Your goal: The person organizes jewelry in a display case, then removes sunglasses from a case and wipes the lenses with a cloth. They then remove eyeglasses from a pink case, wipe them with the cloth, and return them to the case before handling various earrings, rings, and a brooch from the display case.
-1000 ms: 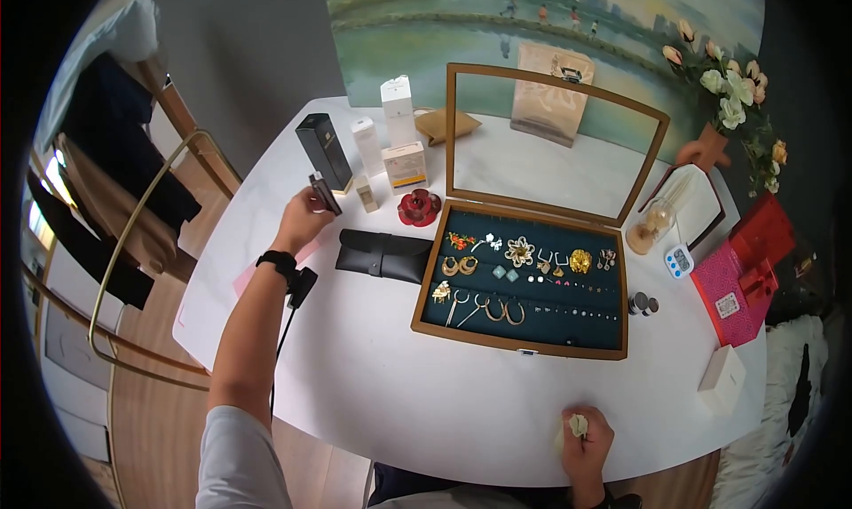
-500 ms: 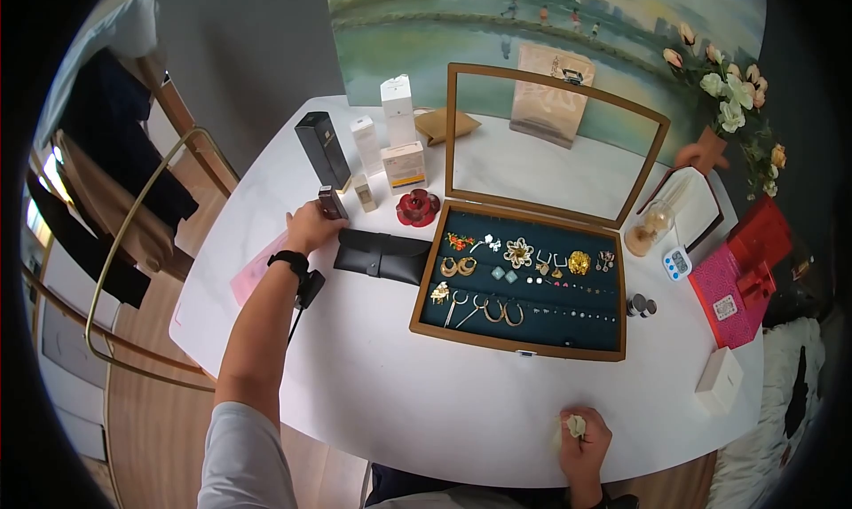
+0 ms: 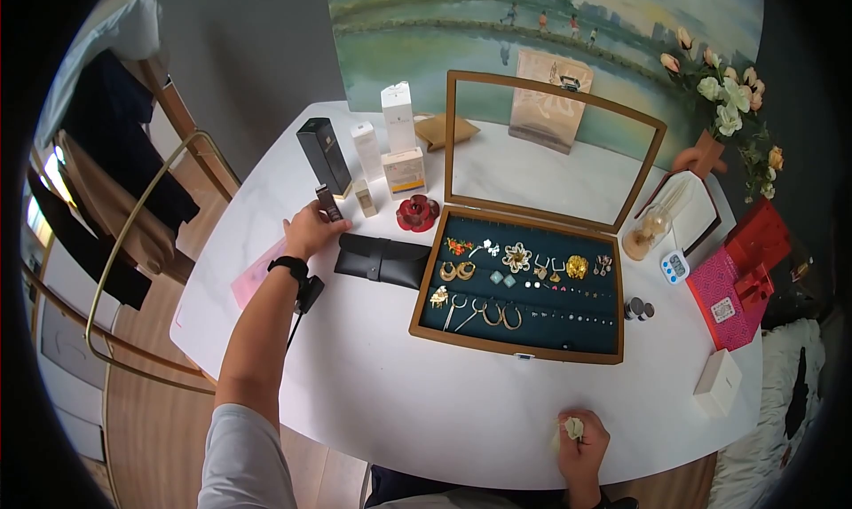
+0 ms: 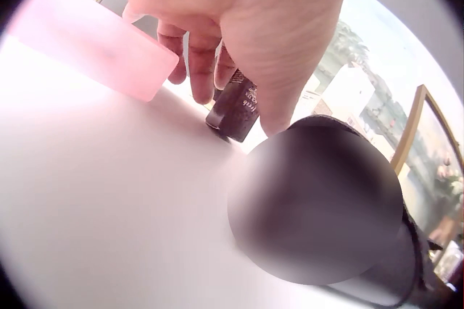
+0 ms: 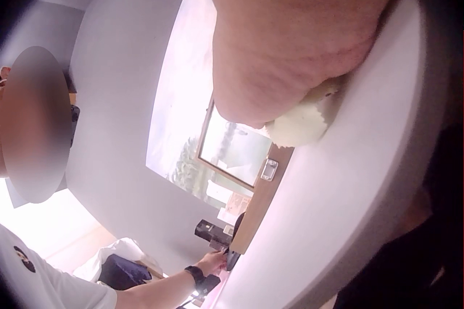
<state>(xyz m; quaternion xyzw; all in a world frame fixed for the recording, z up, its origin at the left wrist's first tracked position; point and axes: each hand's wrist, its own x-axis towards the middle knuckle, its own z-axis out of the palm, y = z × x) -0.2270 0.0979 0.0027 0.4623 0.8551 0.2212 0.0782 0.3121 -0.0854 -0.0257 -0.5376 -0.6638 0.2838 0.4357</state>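
My left hand (image 3: 311,231) has its thumb and fingers around a small dark box (image 3: 328,203) with pale lettering. It stands on the table between a tall black box (image 3: 323,157) and a little beige box (image 3: 365,198). In the left wrist view the dark box (image 4: 236,110) shows between fingers and thumb, its base at the table top. Down at the front edge, my right hand (image 3: 583,444) grips a crumpled pale cloth (image 3: 574,429). Part of this cloth (image 5: 301,124) pokes out under the hand in the right wrist view.
A wooden jewellery case (image 3: 519,349) with raised glass lid holds earrings and brooches. Left of it lie a black pouch (image 3: 382,260) and a red flower ornament (image 3: 417,213). A pink translucent block (image 4: 94,44) lies near my left hand. A timer (image 3: 674,266) stands right.
My left hand has lowered the small dark box from a raised, tilted pose onto the table beside the beige box. The right hand stays in place with the cloth.
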